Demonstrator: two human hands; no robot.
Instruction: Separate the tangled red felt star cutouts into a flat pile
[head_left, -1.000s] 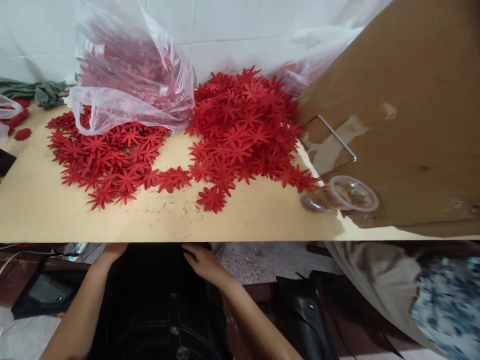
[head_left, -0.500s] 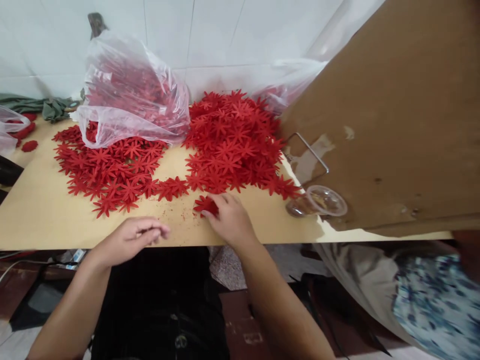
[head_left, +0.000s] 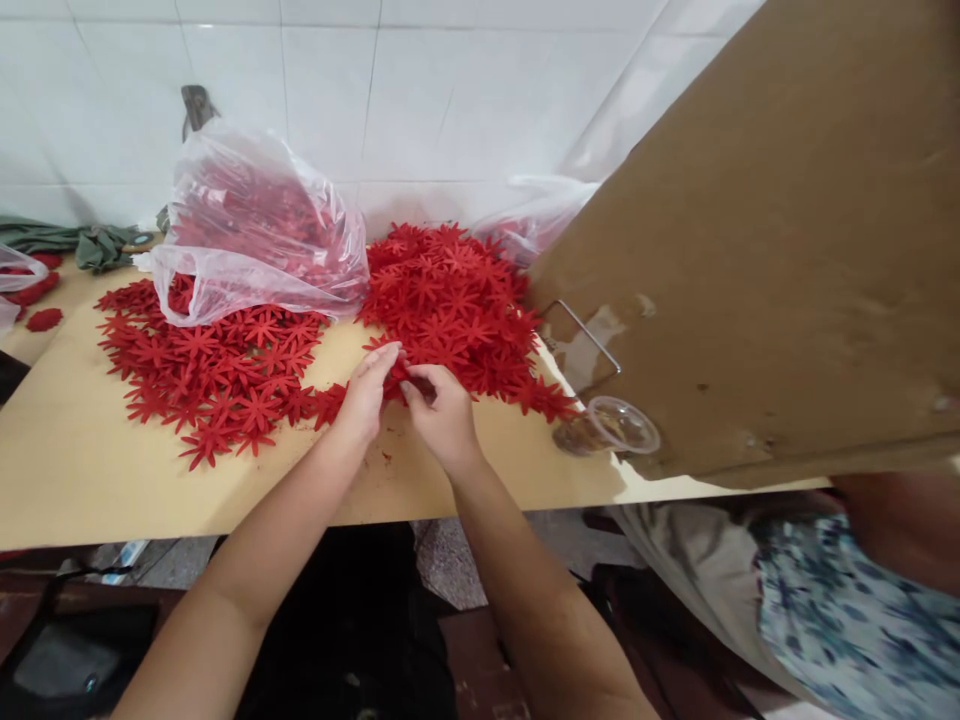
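Note:
Both hands meet at the near edge of the right heap of red flower-shaped pieces (head_left: 457, 300). Between my left hand (head_left: 373, 385) and my right hand (head_left: 441, 408) is a small red piece (head_left: 396, 380), partly covered by the fingers. My left hand's fingers are pressed together against its left side. On its right side my right thumb and forefinger pinch it. A second, flatter heap of red pieces (head_left: 217, 370) spreads to the left, joined to the right heap by a thin row of pieces. Small red scraps (head_left: 386, 457) lie on the table below the hands.
A clear plastic bag of red pieces (head_left: 262, 220) rests on the left heap. At the right stand a large cardboard sheet (head_left: 765, 240) and a clear plastic cup (head_left: 622, 425) lying at its foot. Beyond it, a person in patterned clothing (head_left: 855, 600) is at the lower right.
My left hand has moved up and right to meet my right hand. My right hand has lifted the red piece from the table toward the right heap. The view has shifted slightly.

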